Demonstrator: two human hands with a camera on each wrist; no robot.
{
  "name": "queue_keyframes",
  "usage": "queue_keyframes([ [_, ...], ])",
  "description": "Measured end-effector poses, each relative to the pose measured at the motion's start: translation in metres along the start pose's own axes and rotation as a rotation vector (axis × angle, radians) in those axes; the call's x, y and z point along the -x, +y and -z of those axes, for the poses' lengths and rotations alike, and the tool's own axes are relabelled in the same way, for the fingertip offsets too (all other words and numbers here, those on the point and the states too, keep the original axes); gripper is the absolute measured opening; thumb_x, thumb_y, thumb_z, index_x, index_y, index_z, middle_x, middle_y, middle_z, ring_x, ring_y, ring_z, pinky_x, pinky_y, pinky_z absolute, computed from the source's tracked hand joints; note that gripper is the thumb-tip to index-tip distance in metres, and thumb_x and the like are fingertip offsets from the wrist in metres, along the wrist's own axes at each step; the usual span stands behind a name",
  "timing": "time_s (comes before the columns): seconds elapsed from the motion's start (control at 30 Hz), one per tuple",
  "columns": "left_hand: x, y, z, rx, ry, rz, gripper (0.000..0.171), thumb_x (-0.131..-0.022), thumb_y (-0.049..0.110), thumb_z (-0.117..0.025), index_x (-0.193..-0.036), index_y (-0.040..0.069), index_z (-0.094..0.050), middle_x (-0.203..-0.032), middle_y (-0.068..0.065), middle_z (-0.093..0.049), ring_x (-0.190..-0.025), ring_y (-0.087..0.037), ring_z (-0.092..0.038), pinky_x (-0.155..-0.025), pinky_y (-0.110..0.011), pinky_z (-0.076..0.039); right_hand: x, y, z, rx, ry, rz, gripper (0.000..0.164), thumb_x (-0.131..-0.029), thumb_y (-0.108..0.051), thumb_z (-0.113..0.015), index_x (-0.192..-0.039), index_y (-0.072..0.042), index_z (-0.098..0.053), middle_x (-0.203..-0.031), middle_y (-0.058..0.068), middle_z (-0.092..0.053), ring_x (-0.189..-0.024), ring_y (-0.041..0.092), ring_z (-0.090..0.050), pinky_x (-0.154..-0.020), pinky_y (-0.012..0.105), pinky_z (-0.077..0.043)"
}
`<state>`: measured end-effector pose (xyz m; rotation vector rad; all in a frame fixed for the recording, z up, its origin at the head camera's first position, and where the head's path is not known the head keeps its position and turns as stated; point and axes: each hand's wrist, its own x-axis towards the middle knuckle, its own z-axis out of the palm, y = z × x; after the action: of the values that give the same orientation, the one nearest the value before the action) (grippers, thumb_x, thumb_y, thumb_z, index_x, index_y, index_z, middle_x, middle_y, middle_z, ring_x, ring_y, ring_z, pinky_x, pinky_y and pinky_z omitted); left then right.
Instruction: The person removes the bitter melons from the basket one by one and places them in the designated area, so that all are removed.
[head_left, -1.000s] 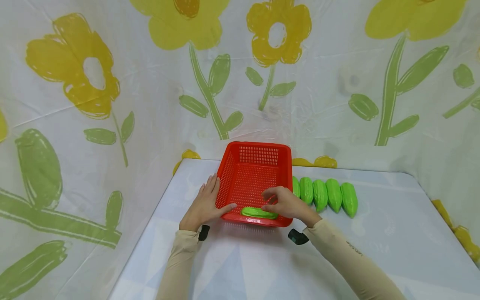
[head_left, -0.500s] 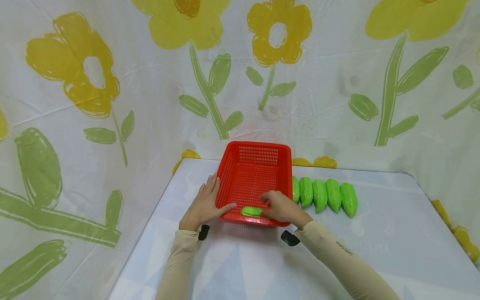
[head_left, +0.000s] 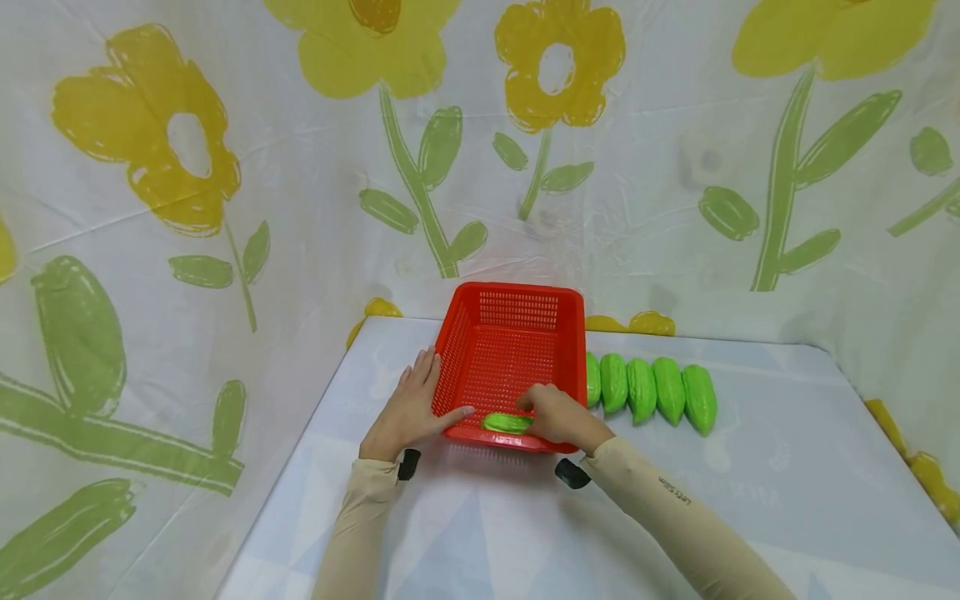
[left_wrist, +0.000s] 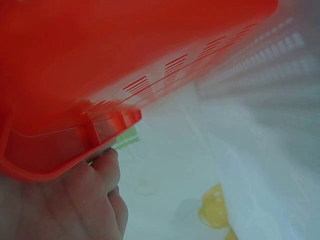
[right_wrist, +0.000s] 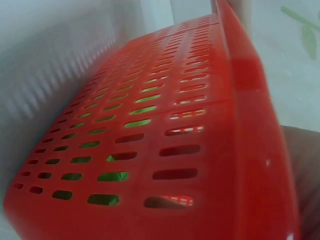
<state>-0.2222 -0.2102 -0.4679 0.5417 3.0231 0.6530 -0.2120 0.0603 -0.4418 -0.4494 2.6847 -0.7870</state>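
A red perforated plastic basket (head_left: pixel 495 350) stands on the table, its near end facing me. Inside, against the near wall, lies one bright green, ridged, elongated vegetable (head_left: pixel 504 422). My right hand (head_left: pixel 562 417) reaches over the near right corner with fingers curled around that vegetable's right end, which they hide. Along the basket's left side rests my left hand (head_left: pixel 405 412), fingers extended and thumb straight over the rim. The left wrist view has the left hand (left_wrist: pixel 75 200) against the basket's rim (left_wrist: pixel 60 160). Green shows through the basket's slots (right_wrist: pixel 137 123) in the right wrist view.
Several similar green vegetables (head_left: pixel 641 390) lie side by side in a row just right of the basket, the leftmost partly hidden by it. The pale patterned table (head_left: pixel 720 500) ends at a flower-printed curtain (head_left: pixel 645 217) behind and at the left.
My right hand has moved left and down onto the vegetable in the basket, its fingers curling in around the right end. The left hand and basket have stayed put.
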Motion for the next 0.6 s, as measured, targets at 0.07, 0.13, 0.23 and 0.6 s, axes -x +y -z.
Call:
queue_keyframes([
  [0.07,-0.0001,0.0,-0.0001,-0.004,-0.003,0.004,0.117,-0.089,0.075,-0.058,-0.164,-0.001,-0.011,-0.176,-0.016,-0.003,-0.164,-0.034,-0.004,-0.133,-0.055,-0.011,-0.0004,-0.0002,-0.0003,0.004,0.0,-0.001,0.039,-0.085,-0.005,-0.081,-0.123,-0.004,-0.075,-0.123,0.01,-0.074,-0.117,0.027,-0.064,-0.108,0.05,-0.053],
  [0.13,-0.0003,-0.0002,-0.0002,-0.002,-0.002,0.008,0.117,-0.089,0.075,-0.058,-0.164,-0.001,-0.011,-0.176,-0.015,-0.003,-0.165,-0.033,-0.003,-0.133,-0.055,-0.01,-0.0007,0.0,-0.0006,0.01,0.001,0.003,0.037,-0.085,-0.003,-0.081,-0.122,-0.004,-0.076,-0.122,0.009,-0.075,-0.115,0.026,-0.064,-0.107,0.05,-0.053],
  [0.23,-0.0007,-0.0006,-0.0005,0.0,0.002,0.013,0.117,-0.088,0.076,-0.058,-0.164,0.0,-0.011,-0.176,-0.014,-0.003,-0.165,-0.032,-0.003,-0.133,-0.054,-0.01,-0.0011,0.0001,-0.0009,0.014,0.007,0.003,0.035,-0.085,-0.002,-0.08,-0.12,-0.005,-0.077,-0.12,0.008,-0.075,-0.111,0.025,-0.064,-0.105,0.049,-0.054],
  [0.6,-0.0007,0.0004,0.0002,0.002,-0.001,0.007,0.118,-0.088,0.075,-0.059,-0.164,-0.001,-0.011,-0.176,-0.016,-0.003,-0.164,-0.034,-0.004,-0.133,-0.055,-0.011,-0.0039,0.0017,-0.0021,0.037,0.012,0.029,0.025,-0.085,-0.009,-0.083,-0.11,-0.009,-0.082,-0.111,0.005,-0.078,-0.098,0.019,-0.064,-0.094,0.042,-0.058],
])
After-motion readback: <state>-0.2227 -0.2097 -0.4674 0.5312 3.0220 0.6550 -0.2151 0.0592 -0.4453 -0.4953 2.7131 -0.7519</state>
